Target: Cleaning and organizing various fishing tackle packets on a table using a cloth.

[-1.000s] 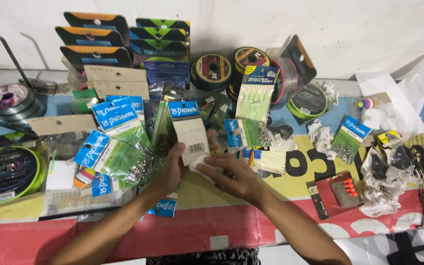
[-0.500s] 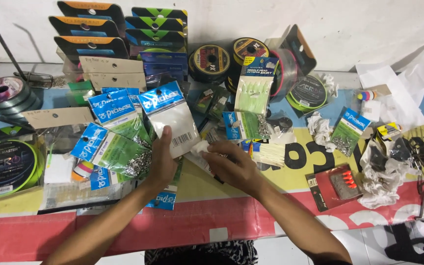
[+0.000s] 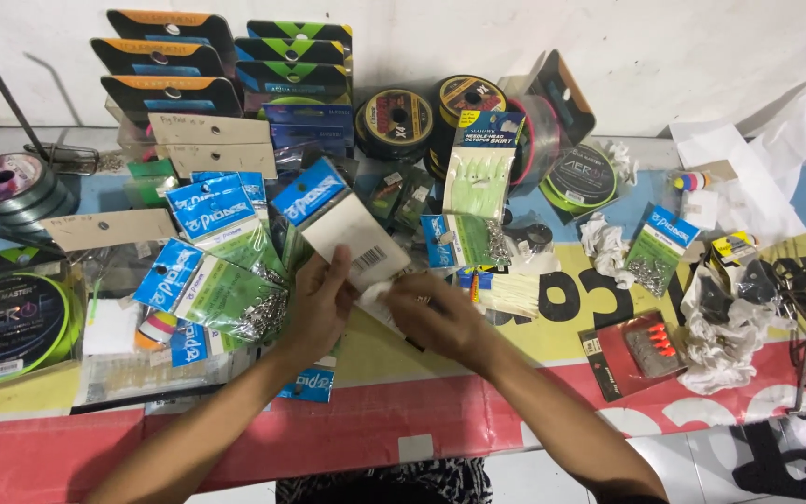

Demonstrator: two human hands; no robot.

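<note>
Cluttered table (image 3: 478, 411) against white wall (image 3: 701, 56), tackle packets, line spools

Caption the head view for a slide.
Left hand holds a blue-topped packet while right hand pinches its lower corner, above a table crowded with fishing tackle.

We see our two forearms bare from the bottom edge up, with no sleeves, watch or bands on either wrist. Our left hand (image 3: 321, 303) and right hand (image 3: 436, 320) are ungloved and ringless. Between the arms, a strip of our black-and-white patterned garment (image 3: 384, 481) shows.
</note>
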